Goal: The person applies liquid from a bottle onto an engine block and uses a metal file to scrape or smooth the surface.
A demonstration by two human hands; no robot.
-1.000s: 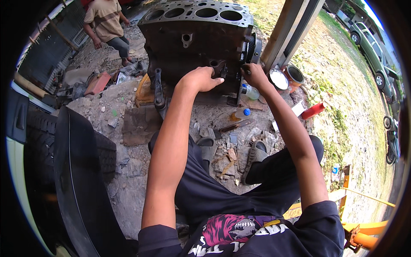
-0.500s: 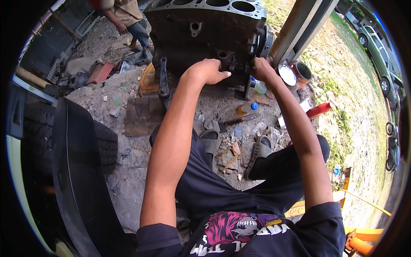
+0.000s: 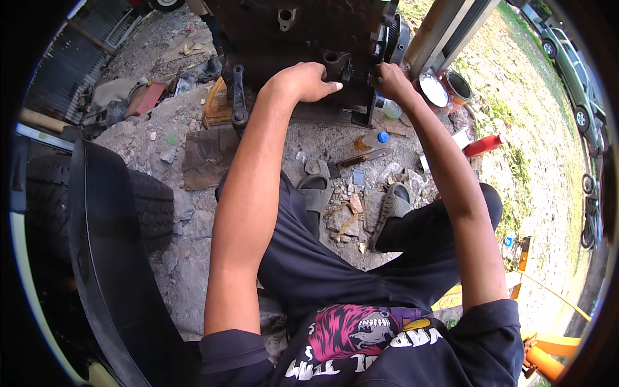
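Observation:
A large dark metal engine block (image 3: 258, 45) stands in front of me, its top cut off by the upper edge of the view. My left hand (image 3: 303, 82) lies against its near side, below a round port. The thumb sticks out to the right, apart from the other fingers, which are partly hidden. At the block's right end, beside a toothed wheel (image 3: 392, 39), my right hand (image 3: 391, 80) is closed. Whatever is in its fingers is hidden. A dark metal arm (image 3: 238, 97) hangs at the block's left side.
Below the block lie a bottle with a blue cap (image 3: 374, 139) and a flat metal strip (image 3: 365, 157). Two open cans, one with white contents (image 3: 433, 90), stand by a post (image 3: 445, 39). A red cylinder (image 3: 483, 145) lies right; a tyre (image 3: 151, 206) stands left.
The view has shifted, so the block sits higher in it and its top bores are out of sight. Both hands stay at nearly the same places on the block. The person at upper left is mostly out of view.

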